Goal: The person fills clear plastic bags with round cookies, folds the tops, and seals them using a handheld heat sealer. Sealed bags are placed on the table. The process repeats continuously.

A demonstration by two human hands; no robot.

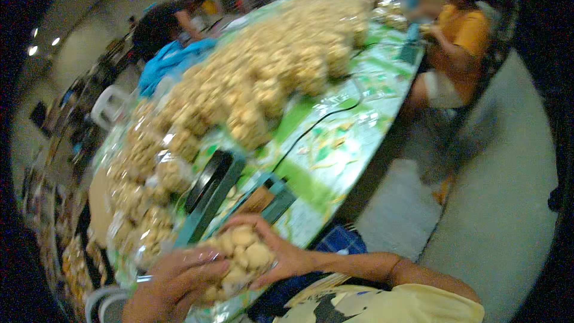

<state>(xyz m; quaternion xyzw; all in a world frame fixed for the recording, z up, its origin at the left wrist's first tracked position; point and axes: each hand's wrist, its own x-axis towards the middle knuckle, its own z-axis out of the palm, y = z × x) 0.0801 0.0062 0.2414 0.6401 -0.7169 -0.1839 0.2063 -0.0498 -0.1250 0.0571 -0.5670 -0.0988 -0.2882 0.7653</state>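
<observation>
Both my hands hold one clear plastic bag of pale round cookies at the near edge of the table. My left hand grips its lower left side from below. My right hand wraps around its right side with the fingers curled over the top. Just beyond the bag stands a teal heat sealer with a black bar, its black cord trailing away across the table.
A long table with a green patterned cover bears a big heap of filled cookie bags. A person in orange sits at the far right; another in blue leans at the far left. White plastic chair at left.
</observation>
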